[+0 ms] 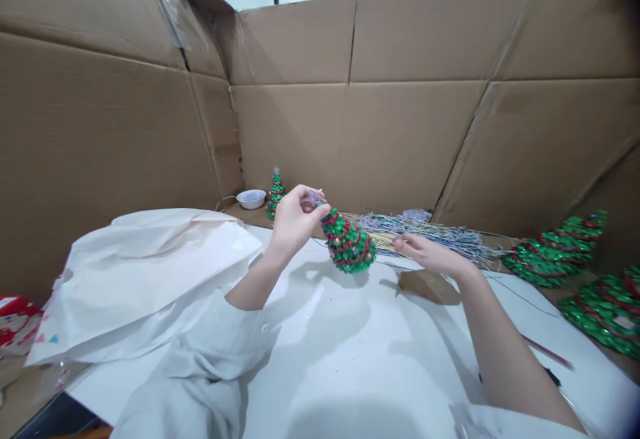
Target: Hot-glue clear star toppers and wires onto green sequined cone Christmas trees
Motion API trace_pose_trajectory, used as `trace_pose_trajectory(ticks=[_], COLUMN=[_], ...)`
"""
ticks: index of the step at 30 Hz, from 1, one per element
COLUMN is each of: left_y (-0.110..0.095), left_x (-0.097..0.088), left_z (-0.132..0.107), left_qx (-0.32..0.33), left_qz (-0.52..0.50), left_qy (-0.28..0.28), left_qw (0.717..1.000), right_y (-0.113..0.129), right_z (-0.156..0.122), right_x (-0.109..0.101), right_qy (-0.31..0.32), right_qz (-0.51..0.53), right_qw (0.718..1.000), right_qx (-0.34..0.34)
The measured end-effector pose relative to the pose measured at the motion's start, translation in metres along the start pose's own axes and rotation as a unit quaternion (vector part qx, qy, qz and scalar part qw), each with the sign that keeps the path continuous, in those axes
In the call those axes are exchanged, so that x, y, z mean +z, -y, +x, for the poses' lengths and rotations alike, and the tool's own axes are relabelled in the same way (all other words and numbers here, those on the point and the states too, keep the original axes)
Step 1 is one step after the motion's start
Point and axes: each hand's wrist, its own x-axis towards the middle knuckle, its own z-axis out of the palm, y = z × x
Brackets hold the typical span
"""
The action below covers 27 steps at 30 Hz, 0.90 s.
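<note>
My left hand (299,219) pinches the pale star top of a small beaded Christmas tree (347,242). The tree is green with red garlands and small gold beads, and it leans with its wide base toward the lower right, just above the white work surface (345,359). To the right of the tree, my right hand (425,252) is apart from it, fingers stretched toward the left and nothing visible in them. Under that hand lies a brown piece (430,287) that looks like cardboard. Behind both hands a bundle of thin wires (425,233), mostly bluish white with some yellow, is spread out.
Another small tree (275,193) stands at the back beside a white bowl (251,199). Larger beaded trees (555,252) lean at the right. Crumpled white sheeting (150,272) covers the left side. Tall cardboard walls (295,132) enclose the table. A dark red stick (547,351) lies near my right forearm.
</note>
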Motion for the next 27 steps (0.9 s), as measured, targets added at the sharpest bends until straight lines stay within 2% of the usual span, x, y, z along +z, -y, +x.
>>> trace_pose_trajectory(ticks=[1, 3, 4, 6, 8, 11, 14, 19, 23, 27], left_y=[0.0, -0.001, -0.001, -0.001, -0.003, -0.007, -0.007, 0.003, 0.011, 0.019], left_x=[-0.002, -0.003, -0.003, 0.001, 0.006, 0.014, 0.017, 0.024, 0.037, 0.05], left_z=[0.001, 0.001, 0.001, -0.002, -0.007, -0.016, -0.019, -0.017, -0.021, -0.03], left_qx=[0.0, 0.004, 0.005, 0.008, 0.008, 0.018, 0.04, 0.045, -0.003, -0.028], left_qz=[-0.021, -0.062, -0.081, -0.111, -0.134, -0.151, -0.144, -0.087, -0.071, -0.087], left_qy=[-0.04, -0.097, -0.118, -0.147, -0.153, -0.131, -0.103, -0.027, 0.063, 0.17], left_qw=[0.999, 0.993, 0.99, 0.983, 0.979, 0.98, 0.983, 0.995, 0.995, 0.981], right_y=[-0.01, -0.025, -0.028, -0.024, -0.01, 0.014, 0.029, 0.045, 0.053, 0.054], right_z=[0.004, 0.013, 0.017, 0.025, 0.031, 0.034, 0.028, 0.002, -0.02, -0.03], right_x=[-0.002, 0.003, 0.009, 0.026, 0.041, 0.049, 0.038, 0.008, -0.008, -0.015], right_qy=[0.008, 0.083, 0.135, 0.183, 0.15, 0.046, -0.059, -0.241, -0.329, -0.399], right_qz=[0.008, 0.09, 0.154, 0.254, 0.318, 0.423, 0.464, 0.5, 0.435, 0.334], right_qw=[1.0, 0.992, 0.978, 0.946, 0.93, 0.896, 0.875, 0.818, 0.821, 0.832], right_qx=[0.012, -0.009, -0.04, -0.087, -0.109, -0.13, -0.126, -0.154, -0.169, -0.193])
